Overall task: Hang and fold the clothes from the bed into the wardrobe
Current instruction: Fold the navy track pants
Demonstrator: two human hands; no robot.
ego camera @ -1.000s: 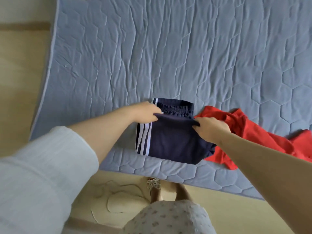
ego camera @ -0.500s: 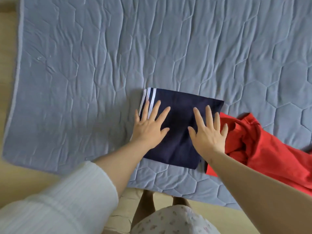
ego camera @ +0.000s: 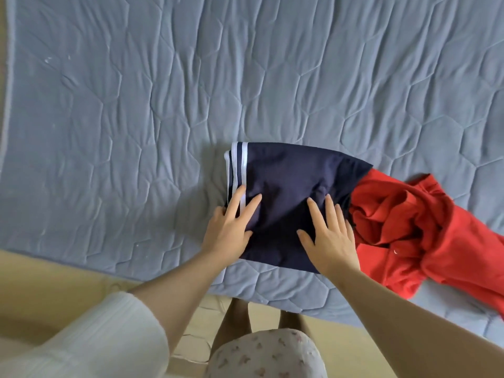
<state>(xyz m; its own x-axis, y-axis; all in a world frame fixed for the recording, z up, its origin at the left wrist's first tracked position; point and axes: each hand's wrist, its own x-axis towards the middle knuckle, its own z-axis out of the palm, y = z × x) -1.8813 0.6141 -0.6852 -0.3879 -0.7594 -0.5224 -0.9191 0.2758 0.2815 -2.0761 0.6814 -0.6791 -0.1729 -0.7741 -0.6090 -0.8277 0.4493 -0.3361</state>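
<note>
While pressed flat, navy shorts (ego camera: 286, 181) lie stripe-side left.

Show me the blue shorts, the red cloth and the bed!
shorts (ego camera: 286, 175): head view, on the plain dark middle.
red cloth (ego camera: 450, 241): head view, on the crumpled middle.
bed (ego camera: 163, 105): head view, on the bare quilted cover.

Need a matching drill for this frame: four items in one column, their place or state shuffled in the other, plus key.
1. navy folded shorts with white side stripes
2. red cloth garment
3. grey-blue quilted bed cover
4. white ribbed sleeve

A. crumpled, right of the shorts
B. on the left forearm
C. pressed flat by the left hand and right hand
D. spread beneath both garments

Pairs: 1-C, 2-A, 3-D, 4-B
</note>
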